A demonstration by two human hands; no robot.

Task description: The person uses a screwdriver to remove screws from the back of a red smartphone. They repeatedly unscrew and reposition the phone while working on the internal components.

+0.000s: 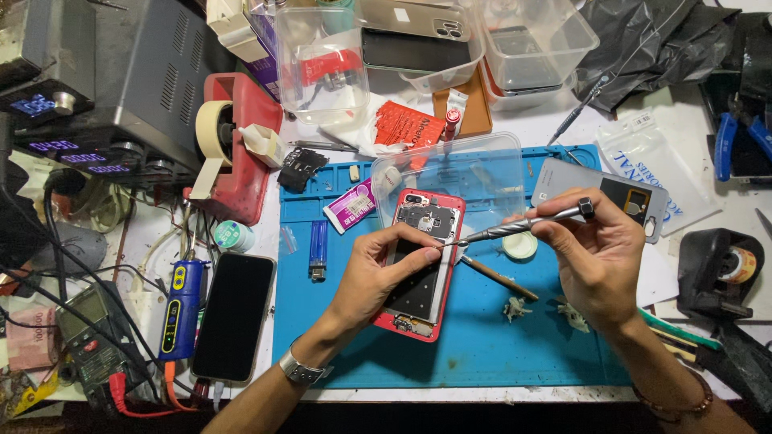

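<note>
A red phone (418, 265) with its back cover off lies on the blue work mat (482, 337), its insides showing. My left hand (374, 277) rests on the phone's left side, fingers pressing on the dark board near the middle. My right hand (591, 261) holds a silver precision screwdriver (523, 225), its tip touching the phone's right edge next to my left fingertips. A grey phone back cover (599, 197) lies behind my right hand.
A black phone (235, 315) lies left of the mat beside a blue tool (181, 309). A blue lighter (318, 249), a clear tub (450, 173), a red tape dispenser (233, 145), a power supply (104, 88) and stacked clear boxes (418, 40) surround the mat.
</note>
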